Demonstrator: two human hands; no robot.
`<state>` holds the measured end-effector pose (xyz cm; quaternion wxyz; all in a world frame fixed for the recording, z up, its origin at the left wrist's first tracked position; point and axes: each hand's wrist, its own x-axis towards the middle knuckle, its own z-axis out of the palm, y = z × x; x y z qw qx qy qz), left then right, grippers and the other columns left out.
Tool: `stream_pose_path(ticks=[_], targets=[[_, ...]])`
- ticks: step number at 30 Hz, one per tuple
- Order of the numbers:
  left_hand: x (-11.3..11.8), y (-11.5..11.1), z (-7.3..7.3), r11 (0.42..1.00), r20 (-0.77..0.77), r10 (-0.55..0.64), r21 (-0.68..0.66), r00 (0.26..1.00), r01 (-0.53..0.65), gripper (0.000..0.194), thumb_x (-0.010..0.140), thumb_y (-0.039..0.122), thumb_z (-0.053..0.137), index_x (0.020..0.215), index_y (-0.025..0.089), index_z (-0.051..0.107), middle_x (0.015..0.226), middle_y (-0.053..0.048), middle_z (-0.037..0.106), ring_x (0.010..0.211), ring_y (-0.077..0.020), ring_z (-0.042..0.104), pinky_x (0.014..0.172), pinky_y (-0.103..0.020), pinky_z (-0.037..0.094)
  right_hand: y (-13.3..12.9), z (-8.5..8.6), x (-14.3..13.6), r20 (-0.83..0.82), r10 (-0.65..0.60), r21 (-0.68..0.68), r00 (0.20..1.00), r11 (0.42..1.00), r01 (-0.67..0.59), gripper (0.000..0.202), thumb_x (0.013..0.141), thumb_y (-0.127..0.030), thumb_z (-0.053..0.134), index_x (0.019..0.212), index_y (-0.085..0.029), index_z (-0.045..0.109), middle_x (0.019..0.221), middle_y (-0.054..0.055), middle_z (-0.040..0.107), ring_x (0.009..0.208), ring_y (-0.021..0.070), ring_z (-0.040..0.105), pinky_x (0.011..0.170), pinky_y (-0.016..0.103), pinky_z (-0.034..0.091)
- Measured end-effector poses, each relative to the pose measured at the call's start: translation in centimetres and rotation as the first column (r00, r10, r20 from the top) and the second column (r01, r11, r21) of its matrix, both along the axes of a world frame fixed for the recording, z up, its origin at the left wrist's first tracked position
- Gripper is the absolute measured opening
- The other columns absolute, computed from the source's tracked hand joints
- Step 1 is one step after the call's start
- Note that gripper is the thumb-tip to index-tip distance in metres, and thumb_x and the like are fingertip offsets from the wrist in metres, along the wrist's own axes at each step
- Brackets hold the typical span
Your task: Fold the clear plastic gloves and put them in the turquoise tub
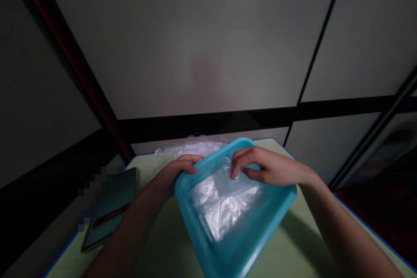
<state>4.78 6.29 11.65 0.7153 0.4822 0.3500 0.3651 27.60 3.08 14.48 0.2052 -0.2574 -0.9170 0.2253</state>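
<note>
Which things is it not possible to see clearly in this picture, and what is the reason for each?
All in the head view:
- Left hand: lower fingers, hidden behind the blue tray.
- Blue tray: near end, cut off by the bottom edge.
- Clear plastic: part hidden by the right hand.
- Flat item: surface details, too blurred.

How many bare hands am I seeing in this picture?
2. The left hand grips the rim of the blue tray; the right hand reaches inside it, at the clear plastic. No others show.
</note>
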Motion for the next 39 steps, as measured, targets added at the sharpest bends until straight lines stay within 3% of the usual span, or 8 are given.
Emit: stream_pose_path(ticks=[5, 12, 17, 27, 33, 39], targets=[[-0.9, 0.7, -0.6, 0.988, -0.123, -0.149, 0.014, 0.981, 0.152, 0.013, 0.043, 0.016, 0.052, 0.054, 0.012, 0.059, 0.047, -0.001, 0.053, 0.04, -0.0103, 0.044, 0.038, -0.019, 0.031, 0.1, -0.3, 0.1, 0.119, 0.06, -0.102, 0.991, 0.994, -0.048, 0.03, 0.076, 0.005, 0.04, 0.085, -0.012, 0.063, 0.087, 0.004, 0.063, 0.083, 0.0128, 0.057, 0.077, 0.024, 0.042], [-1.2, 1.4, -1.2, 0.972, -0.146, -0.22, 0.054, 0.965, 0.23, 0.013, 0.044, 0.018, 0.052, 0.054, 0.014, 0.059, 0.049, 0.0, 0.054, 0.04, -0.011, 0.046, 0.038, -0.019, 0.034, -0.1, -1.1, -0.3, 0.373, -0.013, -0.086, 0.928, 0.995, 0.049, 0.024, 0.076, 0.002, 0.043, 0.077, -0.014, 0.061, 0.078, 0.002, 0.061, 0.073, 0.0135, 0.054, 0.066, 0.022, 0.039], [-1.1, 1.4, -1.4, 0.968, -0.136, -0.228, 0.073, 0.964, 0.239, 0.005, 0.045, 0.018, 0.053, 0.05, 0.015, 0.055, 0.046, 0.001, 0.052, 0.039, -0.0102, 0.044, 0.036, -0.018, 0.03, -0.4, -1.6, -0.4, 0.493, -0.039, -0.092, 0.869, 0.991, 0.096, 0.022, 0.08, -0.003, 0.043, 0.082, -0.015, 0.061, 0.082, 0.004, 0.061, 0.079, 0.0161, 0.054, 0.066, 0.023, 0.037], [-1.3, 1.5, -1.5, 0.969, -0.132, -0.216, 0.09, 0.967, 0.229, 0.007, 0.046, 0.019, 0.051, 0.051, 0.016, 0.055, 0.046, 0.001, 0.052, 0.038, -0.0105, 0.044, 0.036, -0.019, 0.03, -0.3, -1.9, -0.4, 0.44, -0.043, -0.101, 0.897, 0.99, 0.097, 0.025, 0.083, -0.005, 0.038, 0.088, -0.015, 0.06, 0.085, 0.004, 0.06, 0.081, 0.0158, 0.054, 0.068, 0.023, 0.039], [-1.3, 1.4, -1.6, 0.97, -0.143, -0.212, 0.089, 0.967, 0.225, 0.007, 0.047, 0.019, 0.05, 0.051, 0.016, 0.054, 0.044, 0.003, 0.05, 0.035, -0.0071, 0.037, 0.035, -0.017, 0.026, -1.0, -1.8, -0.4, 0.457, -0.196, 0.014, 0.868, 0.977, 0.213, 0.029, 0.081, -0.001, 0.038, 0.091, -0.015, 0.062, 0.092, 0.007, 0.061, 0.09, 0.0187, 0.054, 0.077, 0.027, 0.039], [-1.3, 1.5, -1.5, 0.971, -0.151, -0.213, 0.074, 0.965, 0.226, 0.007, 0.047, 0.019, 0.05, 0.052, 0.015, 0.053, 0.045, 0.004, 0.049, 0.036, -0.0064, 0.037, 0.037, -0.017, 0.026, -1.4, -1.2, -0.7, 0.361, -0.163, 0.092, 0.918, 0.986, 0.138, 0.027, 0.079, 0.001, 0.041, 0.088, -0.014, 0.062, 0.097, 0.007, 0.057, 0.09, 0.0173, 0.053, 0.077, 0.026, 0.04]])
